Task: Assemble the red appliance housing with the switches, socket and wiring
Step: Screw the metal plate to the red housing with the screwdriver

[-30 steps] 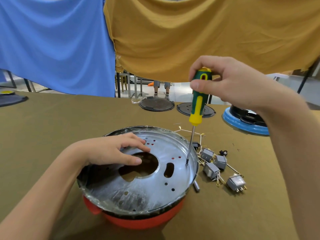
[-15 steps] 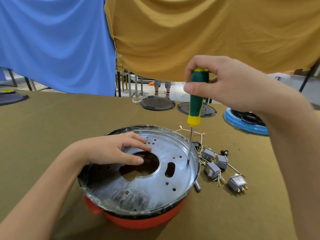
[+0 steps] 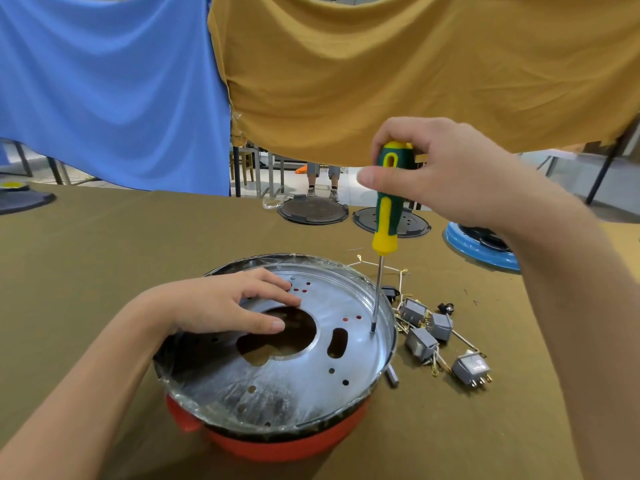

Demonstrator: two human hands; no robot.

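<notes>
Driving a screw at the right edge of the plate (image 3: 277,382) appears to be the step in hand. The screwdriver (image 3: 387,206) is pinched near the top of its handle by the right hand (image 3: 446,174), thumb on the near side and fingers curled round the far side. Its tip is set on the plate just inside the right rim; whether a screw sits under it cannot be told.

The left hand (image 3: 228,306) is laid flat on the plate's left part, fingers spread and straight, the thumb reaching over the big central cut-out. It holds nothing; it only presses.

To do the step well, the shaft should be kept square to the plate and pushed straight down while turned, so the tip is not thrown out of the screw head. The left hand's pressure should be kept up, since the housing (image 3: 277,445) is rounded below and could rock.

The housing lies on the counter (image 3: 104,254), near centre, open side up, capped by the plate. The screwdriver's long axis runs almost upright, handle up and leaning slightly right, tip down.

Switches (image 3: 426,341) with wiring (image 3: 377,268) lie loose just right of the housing, not yet fitted.
</notes>
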